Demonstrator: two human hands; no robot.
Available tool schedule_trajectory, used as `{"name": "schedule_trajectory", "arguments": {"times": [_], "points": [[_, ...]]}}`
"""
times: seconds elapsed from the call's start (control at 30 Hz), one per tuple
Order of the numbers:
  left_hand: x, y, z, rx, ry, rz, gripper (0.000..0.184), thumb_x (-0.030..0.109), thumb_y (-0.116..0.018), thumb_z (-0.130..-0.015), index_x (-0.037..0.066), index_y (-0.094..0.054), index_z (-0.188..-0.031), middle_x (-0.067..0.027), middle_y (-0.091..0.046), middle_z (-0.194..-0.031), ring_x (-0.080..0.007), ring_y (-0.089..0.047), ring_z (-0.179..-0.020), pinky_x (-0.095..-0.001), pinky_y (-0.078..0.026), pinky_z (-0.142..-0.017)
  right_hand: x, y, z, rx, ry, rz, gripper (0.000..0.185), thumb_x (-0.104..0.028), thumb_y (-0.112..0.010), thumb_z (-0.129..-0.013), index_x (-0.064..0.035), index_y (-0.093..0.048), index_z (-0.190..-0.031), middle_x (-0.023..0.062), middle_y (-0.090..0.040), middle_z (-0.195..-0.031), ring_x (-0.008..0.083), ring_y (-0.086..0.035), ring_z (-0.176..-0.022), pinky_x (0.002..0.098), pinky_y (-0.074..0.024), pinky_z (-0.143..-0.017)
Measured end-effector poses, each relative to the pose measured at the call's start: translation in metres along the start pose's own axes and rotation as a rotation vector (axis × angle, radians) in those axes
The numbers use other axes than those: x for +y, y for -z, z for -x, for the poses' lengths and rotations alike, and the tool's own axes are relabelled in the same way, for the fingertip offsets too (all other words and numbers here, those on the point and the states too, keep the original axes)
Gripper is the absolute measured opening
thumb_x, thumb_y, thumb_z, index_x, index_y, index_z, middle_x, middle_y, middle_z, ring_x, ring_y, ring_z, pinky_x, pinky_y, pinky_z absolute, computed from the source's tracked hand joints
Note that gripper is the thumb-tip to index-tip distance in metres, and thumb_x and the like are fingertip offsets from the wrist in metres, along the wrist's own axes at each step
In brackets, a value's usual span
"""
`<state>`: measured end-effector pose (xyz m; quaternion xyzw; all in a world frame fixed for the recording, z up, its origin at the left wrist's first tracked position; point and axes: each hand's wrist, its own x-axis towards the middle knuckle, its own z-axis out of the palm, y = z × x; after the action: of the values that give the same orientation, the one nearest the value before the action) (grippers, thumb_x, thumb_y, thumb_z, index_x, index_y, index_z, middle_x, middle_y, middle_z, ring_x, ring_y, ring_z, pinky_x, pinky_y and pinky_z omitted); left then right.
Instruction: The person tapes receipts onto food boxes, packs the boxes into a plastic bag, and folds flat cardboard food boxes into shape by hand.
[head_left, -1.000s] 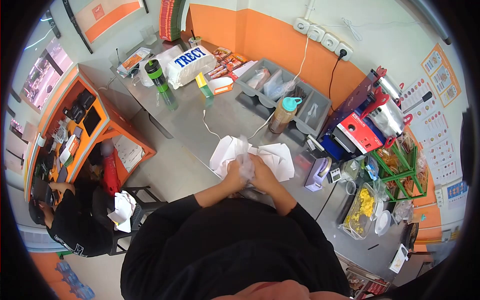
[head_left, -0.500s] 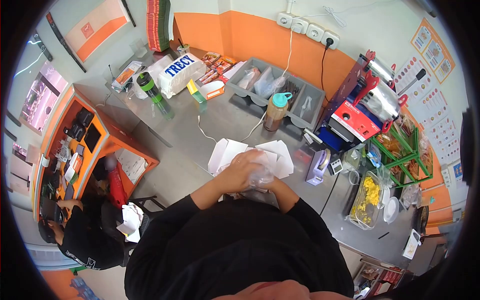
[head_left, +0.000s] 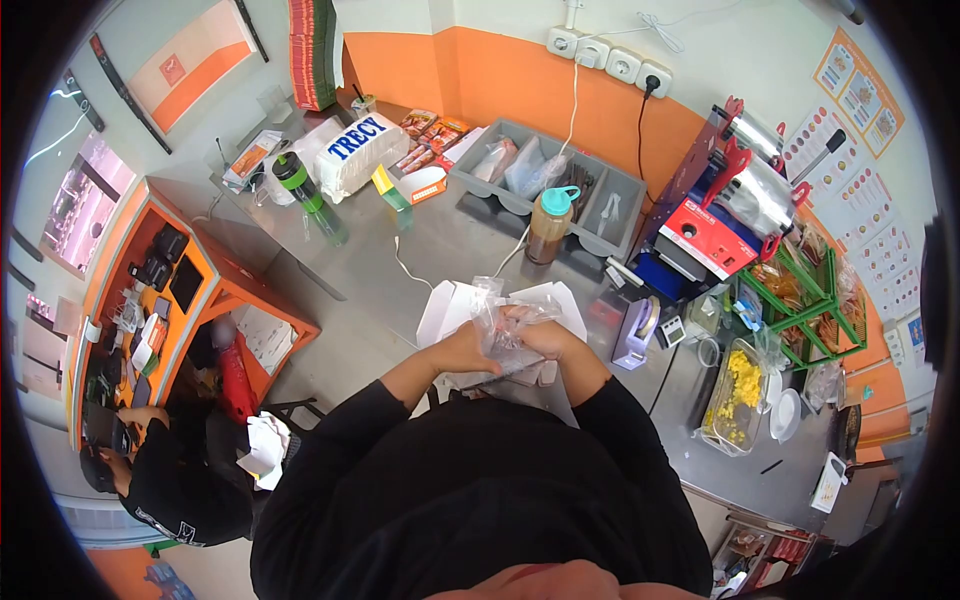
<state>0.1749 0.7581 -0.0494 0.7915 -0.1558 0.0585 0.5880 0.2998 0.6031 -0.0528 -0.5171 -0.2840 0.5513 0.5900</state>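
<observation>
the left hand [head_left: 462, 349] and right hand [head_left: 542, 338] hold crumpled clear plastic [head_left: 507, 352] between them, over an open white box [head_left: 437, 316]; how tightly each grips, i cannot tell. the film should be light, limp and slippery, best pinched at a gathered edge. the box, on the metal bench [head_left: 365, 262], looks like thin card: hold its walls, since flaps bend easily.

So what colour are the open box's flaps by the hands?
White; the flaps show best in the head view.
</observation>
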Motion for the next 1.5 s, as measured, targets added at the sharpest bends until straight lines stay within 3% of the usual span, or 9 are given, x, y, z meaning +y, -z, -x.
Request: {"name": "schedule_trajectory", "arguments": {"times": [0.1, 0.2, 0.53, 0.87, 1.03, 1.17, 1.33, 1.43, 1.5], "points": [[0.026, -0.02, 0.0, 0.089, 0.373, -0.417, 0.071, 0.039, -0.077, -0.076, 0.006, -0.047, -0.132, -0.0116, -0.054, -0.13, -0.0302, -0.053, -0.119, -0.0403, -0.042, -0.101, -0.005, -0.01, -0.005, 0.083, -0.096, 0.121, 0.012, -0.016, -0.063, -0.086, -0.0081, -0.063, -0.095, 0.0022, -0.063, -0.095, 0.0157, -0.061, -0.092, 0.0325, -0.0503, -0.079], [-0.029, -0.037, 0.007, 0.172, 0.214, -0.602, 0.058, 0.038, -0.074, -0.078, 0.008, -0.055, -0.123, -0.0109, -0.057, -0.125, -0.0301, -0.056, -0.115, -0.0404, -0.045, -0.097, -0.015, -0.036, -0.005, 0.259, 0.07, 0.901, 0.02, -0.014, -0.065, -0.085, -0.0074, -0.061, -0.104, 0.0075, -0.065, -0.101, 0.0207, -0.064, -0.089, 0.034, -0.0529, -0.076], [-0.066, -0.035, 0.002, 0.229, 0.107, -0.406, 0.036, 0.026, -0.062, -0.083, 0.009, -0.06, -0.115, -0.0103, -0.065, -0.107, -0.0268, -0.062, -0.104, -0.0372, -0.05, -0.086, -0.083, -0.082, 0.066, 0.272, 0.62, 1.038, 0.028, -0.01, -0.065, -0.084, -0.0068, -0.06, -0.111, 0.0109, -0.063, -0.11, 0.0241, -0.065, -0.092, 0.0337, -0.0547, -0.075], [0.171, 0.065, -0.093, 0.497, 0.557, -0.466, 0.044, 0.035, -0.049, -0.098, 0.004, -0.053, -0.128, -0.0193, -0.062, -0.12, -0.033, -0.059, -0.112, -0.0373, -0.044, -0.096, -0.058, -0.023, 0.093, 1.065, 0.804, 0.983, 0.046, -0.003, -0.067, -0.08, -0.0027, -0.05, -0.124, 0.0192, -0.053, -0.127, 0.0312, -0.056, -0.116, 0.0417, -0.047, -0.096], [0.255, 0.089, -0.134, 0.535, 0.157, -0.37, 0.048, 0.04, -0.043, -0.1, 0.004, -0.05, -0.13, -0.0143, -0.062, -0.115, -0.0207, -0.057, -0.109, -0.0344, -0.042, -0.095, -0.074, -0.038, 0.056, 1.246, 1.398, 1.372, 0.082, -0.014, -0.074, -0.078, -0.0136, -0.023, -0.142, 0.0212, -0.021, -0.153, 0.0416, -0.024, -0.142, 0.0603, -0.0249, -0.111], [0.295, 0.071, -0.157, 0.481, 0.088, -0.317, 0.048, 0.042, -0.041, -0.1, 0.005, -0.05, -0.131, -0.0163, -0.06, -0.12, -0.0227, -0.054, -0.115, -0.0359, -0.039, -0.099, -0.118, -0.013, 0.022, 1.396, 1.705, 0.968, 0.089, -0.03, -0.074, -0.082, -0.0174, -0.013, -0.145, 0.0207, -0.011, -0.154, 0.0398, -0.02, -0.143, 0.0564, -0.0388, -0.108], [0.269, 0.071, -0.194, 0.407, 0.252, -0.365, 0.045, 0.038, -0.045, -0.098, 0.002, -0.054, -0.124, -0.0203, -0.063, -0.114, -0.0291, -0.058, -0.11, -0.0392, -0.043, -0.095, -0.149, -0.025, 0.035, 1.384, 1.72, 0.671, 0.08, -0.045, -0.064, -0.089, -0.0142, -0.02, -0.148, 0.0167, -0.021, -0.152, 0.0336, -0.032, -0.138, 0.0522, -0.0391, -0.107], [0.26, 0.079, -0.184, 0.073, -0.307, -0.989, 0.037, 0.028, -0.052, -0.091, -0.002, -0.059, -0.112, -0.0216, -0.066, -0.099, -0.0349, -0.065, -0.09, -0.0432, -0.05, -0.081, -0.112, -0.01, 0.031, 0.953, 1.536, 0.537, 0.078, -0.047, -0.063, -0.089, -0.0131, -0.023, -0.147, 0.016, -0.027, -0.149, 0.0331, -0.035, -0.137, 0.0514, -0.0394, -0.107], [0.285, 0.071, -0.174, 0.004, -0.174, -1.16, 0.033, 0.024, -0.054, -0.087, -0.001, -0.061, -0.108, -0.0207, -0.067, -0.094, -0.0357, -0.065, -0.081, -0.0442, -0.05, -0.074, -0.076, 0.008, 0.014, 0.623, 1.394, 0.365, 0.077, -0.048, -0.063, -0.089, -0.0123, -0.026, -0.146, 0.0155, -0.032, -0.147, 0.0328, -0.037, -0.136, 0.0509, -0.0396, -0.107]]}}
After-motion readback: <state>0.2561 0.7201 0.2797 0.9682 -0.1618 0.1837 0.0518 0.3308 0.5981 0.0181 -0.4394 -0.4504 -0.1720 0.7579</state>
